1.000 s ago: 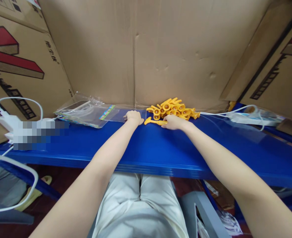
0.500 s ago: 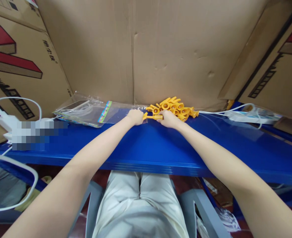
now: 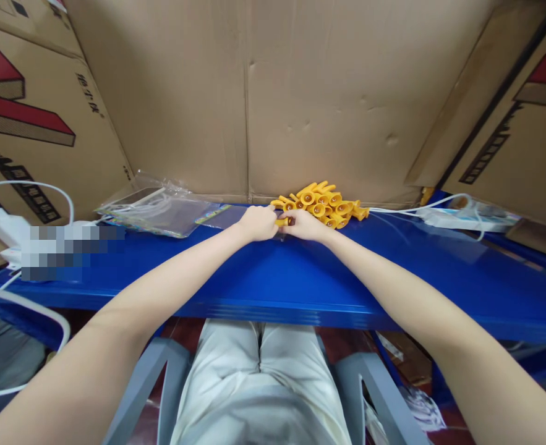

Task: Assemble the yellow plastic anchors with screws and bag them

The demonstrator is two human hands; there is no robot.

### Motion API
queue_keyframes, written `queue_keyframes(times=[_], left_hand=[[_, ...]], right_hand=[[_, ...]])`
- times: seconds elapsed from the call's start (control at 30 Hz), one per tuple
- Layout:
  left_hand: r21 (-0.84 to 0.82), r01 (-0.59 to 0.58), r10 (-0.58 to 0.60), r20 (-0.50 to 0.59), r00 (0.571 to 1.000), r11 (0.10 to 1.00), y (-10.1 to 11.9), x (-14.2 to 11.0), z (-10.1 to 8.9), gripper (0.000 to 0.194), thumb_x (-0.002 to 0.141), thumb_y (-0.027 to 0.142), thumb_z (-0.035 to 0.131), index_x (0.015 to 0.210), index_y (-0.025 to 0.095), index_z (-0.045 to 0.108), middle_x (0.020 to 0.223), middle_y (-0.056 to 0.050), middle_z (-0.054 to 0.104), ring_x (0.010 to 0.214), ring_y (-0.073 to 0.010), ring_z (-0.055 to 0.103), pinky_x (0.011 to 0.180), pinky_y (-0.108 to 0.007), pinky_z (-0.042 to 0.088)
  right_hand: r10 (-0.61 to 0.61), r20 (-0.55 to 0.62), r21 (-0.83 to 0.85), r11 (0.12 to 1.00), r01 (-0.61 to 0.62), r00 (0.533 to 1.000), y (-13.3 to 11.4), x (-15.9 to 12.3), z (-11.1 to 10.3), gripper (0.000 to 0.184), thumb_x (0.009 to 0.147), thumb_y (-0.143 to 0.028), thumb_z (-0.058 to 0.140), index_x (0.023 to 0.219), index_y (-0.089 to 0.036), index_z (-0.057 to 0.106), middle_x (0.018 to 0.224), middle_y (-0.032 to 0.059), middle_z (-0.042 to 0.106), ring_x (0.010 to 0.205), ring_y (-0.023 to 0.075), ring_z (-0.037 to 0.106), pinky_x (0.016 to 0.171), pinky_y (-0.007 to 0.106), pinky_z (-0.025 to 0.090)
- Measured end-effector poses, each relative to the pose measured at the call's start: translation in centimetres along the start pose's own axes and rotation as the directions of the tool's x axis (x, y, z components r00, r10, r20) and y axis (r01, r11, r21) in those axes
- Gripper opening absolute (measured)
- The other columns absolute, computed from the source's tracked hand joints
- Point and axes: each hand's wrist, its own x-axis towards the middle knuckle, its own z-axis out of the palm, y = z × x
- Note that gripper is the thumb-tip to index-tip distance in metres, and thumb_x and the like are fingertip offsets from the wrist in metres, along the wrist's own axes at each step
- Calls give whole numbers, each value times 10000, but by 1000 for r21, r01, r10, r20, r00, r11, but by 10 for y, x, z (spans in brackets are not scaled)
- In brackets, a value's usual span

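One yellow piece [image 3: 284,222] in right hand [image 3: 306,225] fingers; left hand [image 3: 258,223] beside.

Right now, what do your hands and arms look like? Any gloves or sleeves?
The left hand and right hand are bare, without gloves. The left arm and right arm show no sleeve, watch or cable. I can't tell about rings.

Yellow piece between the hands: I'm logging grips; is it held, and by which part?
The right hand holds the yellow piece by its wide end; the left hand hides the rest.
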Motion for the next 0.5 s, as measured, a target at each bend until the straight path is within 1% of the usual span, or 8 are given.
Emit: queue_keyframes(times=[0.13,0.23,0.3,0.33,0.37,0.4,0.47,0.5], left_hand=[[-64,-10,2,-114,994,998,9,-3,-9,374,855,270,395,1051,110,670,1092,-139,628,953,-256,640,776,-324,459],[-144,-18,-3,-144,990,989,-3,-6,-15,363,865,348,404,974,135,677,1065,-121,644,956,-253,633,779,-321,460],[-248,67,-98,-115,989,966,-23,-11,-18,437,874,485,394,913,149,669,1022,-112,666,962,-257,628,795,-321,460],[-321,171,-207,-81,975,931,-37,-14,-18,484,889,522,352,899,150,661,991,-115,677,963,-259,627,800,-322,460],[-375,287,-327,-46,944,881,-53,-18,-17,508,901,535,318,923,148,647,987,-128,681,974,-269,625,805,-331,460],[-393,421,-464,-15,886,817,-71,-22,-14,497,892,541,342,974,142,626,1012,-155,677,1004,-292,617,816,-352,461],[-370,632,-666,46,744,681,-105,-32,-4,516,804,538,518,1109,125,562,1121,-225,633,1091,-362,575,837,-412,460],[-379,687,-719,78,691,620,-120,-37,3,568,763,531,576,1152,119,534,1152,-250,611,1119,-390,554,839,-439,460]], right_hand=[[71,-20,158,985,-67,997,-9,6,13,161,707,-122,579,824,-107,689,678,9,626,612,121,531,630,248,444],[75,-25,154,986,-70,997,-15,12,18,99,683,-140,597,734,-120,680,654,9,622,641,132,552,643,247,451],[70,-51,108,992,-64,996,-17,16,17,100,670,-189,636,729,-128,687,636,-3,611,639,133,559,651,254,451],[75,-73,97,993,-68,994,-18,17,15,122,671,-221,650,742,-133,695,626,-10,604,623,127,556,645,254,449],[88,-96,100,992,-79,991,-19,19,13,148,679,-252,656,759,-136,701,613,-16,595,600,119,548,632,252,445],[103,-111,117,989,-90,988,-20,20,10,173,687,-277,660,777,-137,706,597,-20,587,573,110,537,615,248,440],[121,-111,183,978,-100,986,-24,21,7,200,692,-300,673,792,-130,710,568,-21,575,531,96,517,582,235,430],[122,-100,224,970,-97,987,-27,22,5,199,694,-301,678,784,-126,710,554,-21,568,517,90,507,569,229,426]])
